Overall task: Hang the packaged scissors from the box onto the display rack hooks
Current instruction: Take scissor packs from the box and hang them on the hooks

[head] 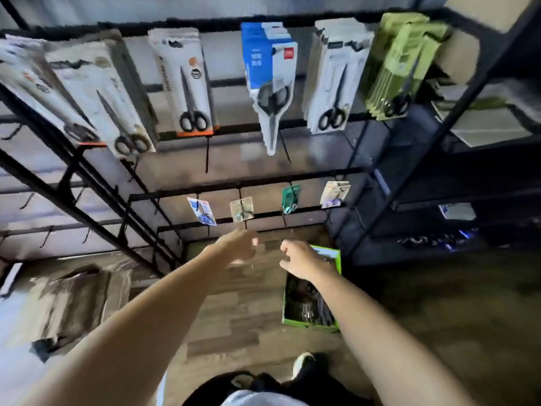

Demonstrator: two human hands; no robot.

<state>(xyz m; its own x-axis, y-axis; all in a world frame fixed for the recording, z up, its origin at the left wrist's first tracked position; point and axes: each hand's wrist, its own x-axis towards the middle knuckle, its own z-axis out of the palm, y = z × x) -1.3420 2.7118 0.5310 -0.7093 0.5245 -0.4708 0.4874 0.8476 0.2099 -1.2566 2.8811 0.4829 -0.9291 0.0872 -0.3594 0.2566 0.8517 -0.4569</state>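
- Scissors packs (307,303) lying in green box (333,256) on floor (234,326), below rack (248,183).
- Right grip (298,259) over box's far end, fingers loosely curled, nothing held.
- Left grip (240,247) just beside it, blurred; cannot tell fingers' state.
- Four small packs (241,209) hanging on lower row; large packs (190,83) on upper hooks.
- Cardboard (73,303) flat on floor, left.
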